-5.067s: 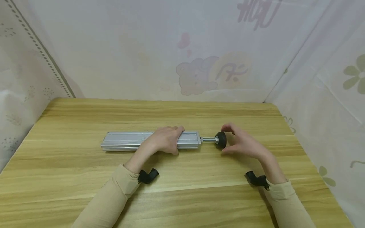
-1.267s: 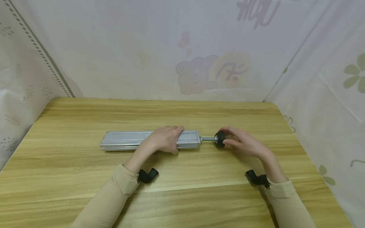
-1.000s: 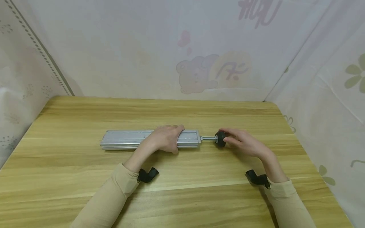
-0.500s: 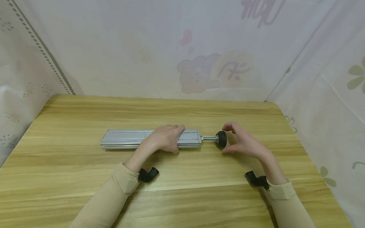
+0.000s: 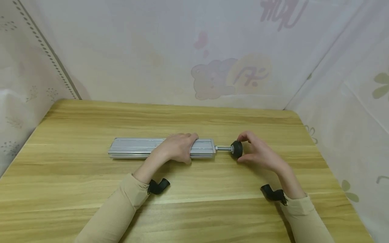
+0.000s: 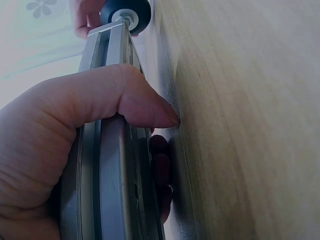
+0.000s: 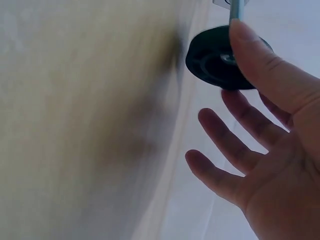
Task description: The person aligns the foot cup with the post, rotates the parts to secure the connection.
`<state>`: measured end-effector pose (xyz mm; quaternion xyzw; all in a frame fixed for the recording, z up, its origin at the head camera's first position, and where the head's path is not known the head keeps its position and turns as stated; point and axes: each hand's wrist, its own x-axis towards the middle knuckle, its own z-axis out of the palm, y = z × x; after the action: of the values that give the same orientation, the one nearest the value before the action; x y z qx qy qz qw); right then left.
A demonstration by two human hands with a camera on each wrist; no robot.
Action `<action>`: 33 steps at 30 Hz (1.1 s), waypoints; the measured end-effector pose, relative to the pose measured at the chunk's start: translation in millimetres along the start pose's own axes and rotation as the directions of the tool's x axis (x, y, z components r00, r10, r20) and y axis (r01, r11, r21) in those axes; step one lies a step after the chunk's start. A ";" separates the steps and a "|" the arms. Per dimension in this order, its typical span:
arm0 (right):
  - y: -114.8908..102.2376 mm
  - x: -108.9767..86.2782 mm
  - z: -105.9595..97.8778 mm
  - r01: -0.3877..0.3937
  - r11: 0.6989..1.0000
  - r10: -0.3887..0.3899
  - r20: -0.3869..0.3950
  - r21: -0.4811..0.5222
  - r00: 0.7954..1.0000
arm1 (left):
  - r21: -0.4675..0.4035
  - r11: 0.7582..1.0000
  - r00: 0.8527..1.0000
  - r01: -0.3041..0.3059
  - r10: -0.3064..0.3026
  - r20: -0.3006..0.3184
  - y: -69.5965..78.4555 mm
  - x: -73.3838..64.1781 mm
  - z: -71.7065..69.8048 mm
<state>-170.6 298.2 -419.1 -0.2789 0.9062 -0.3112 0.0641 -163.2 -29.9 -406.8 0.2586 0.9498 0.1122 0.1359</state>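
A silver aluminium profile (image 5: 136,148) lies lengthwise on the wooden table. My left hand (image 5: 176,147) grips it from above near its right end; in the left wrist view the thumb (image 6: 145,107) hooks over one side and fingertips show below the other edge. From that end a threaded rod (image 5: 224,148) with a nut sticks out, carrying a black levelling foot (image 5: 236,149). My right hand (image 5: 261,153) pinches the foot's rim between thumb and forefinger. In the right wrist view, the thumb (image 7: 247,45) lies across the foot's near side, and the other fingers are spread below it.
Black curved wrist mounts (image 5: 158,186) sit at both cuffs, just above the table (image 5: 194,219). A pale printed cloth (image 5: 136,50) hangs behind the table and along both sides.
The right hand's fingers bunched on the foot about a second ago, then spread back to opposite sides of its rim. The left hand and the profile have stayed in place.
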 end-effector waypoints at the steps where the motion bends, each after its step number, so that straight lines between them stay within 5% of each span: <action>1: 0.6 -0.5 -0.8 0.000 1.000 0.000 0.003 0.005 1.000 | 0.002 1.000 1.000 -0.001 0.001 0.000 0.0 0.0 -0.2; 18: 8.5 -2.6 -4.7 -0.027 0.999 0.030 0.124 -0.019 0.992 | 0.006 1.000 1.000 -0.001 0.001 -0.002 -0.8 -0.6 0.1; 27: 4.8 -4.4 -2.7 -0.062 0.994 0.054 0.079 0.093 0.995 | 0.001 1.000 1.000 -0.009 0.009 0.006 0.0 1.2 -0.3; 33: 1.9 0.8 0.3 0.013 1.000 -0.014 0.011 0.016 1.000 | -0.001 1.000 1.000 -0.001 0.001 0.005 -0.2 0.5 -0.9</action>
<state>-172.1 298.9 -420.4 -0.2862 0.9015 -0.3173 0.0691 -164.0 -29.9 -406.2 0.2592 0.9493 0.1121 0.1383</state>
